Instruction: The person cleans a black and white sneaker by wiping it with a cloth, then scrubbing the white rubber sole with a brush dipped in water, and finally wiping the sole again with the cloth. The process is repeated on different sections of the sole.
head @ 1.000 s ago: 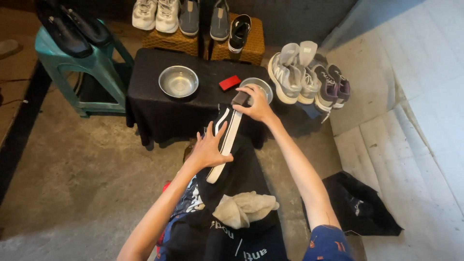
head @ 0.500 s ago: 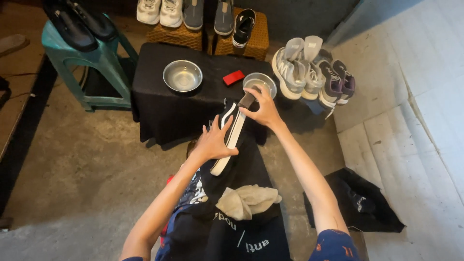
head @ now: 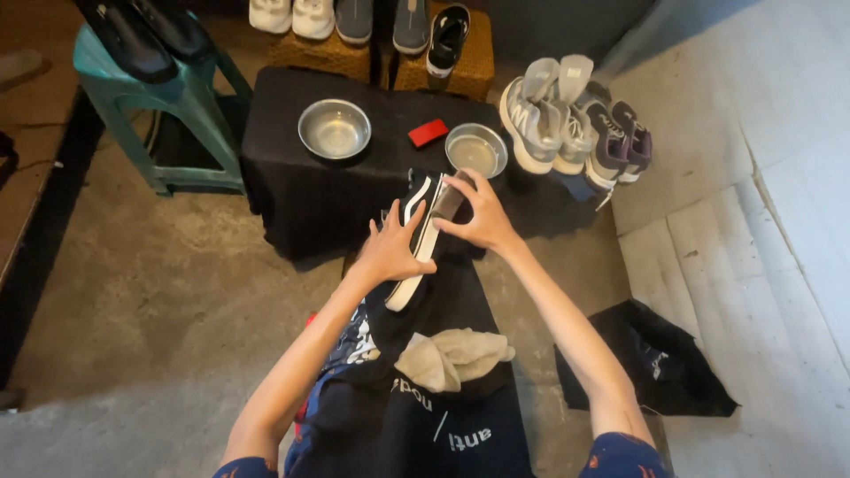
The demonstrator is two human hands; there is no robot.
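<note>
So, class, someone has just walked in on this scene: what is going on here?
A person sits over a black cloth on their lap, cleaning a black sneaker with a white sole. The left hand steadies the shoe on its side, while the right hand presses a small brush against its sole edge. In front stands a black-draped table with two metal bowls and a red block. A crumpled rag lies on the lap.

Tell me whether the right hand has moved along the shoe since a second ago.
Yes. The right hand with its brush has slid back toward the person, away from the small steel bowl it overlapped before, along the shoe.
</note>
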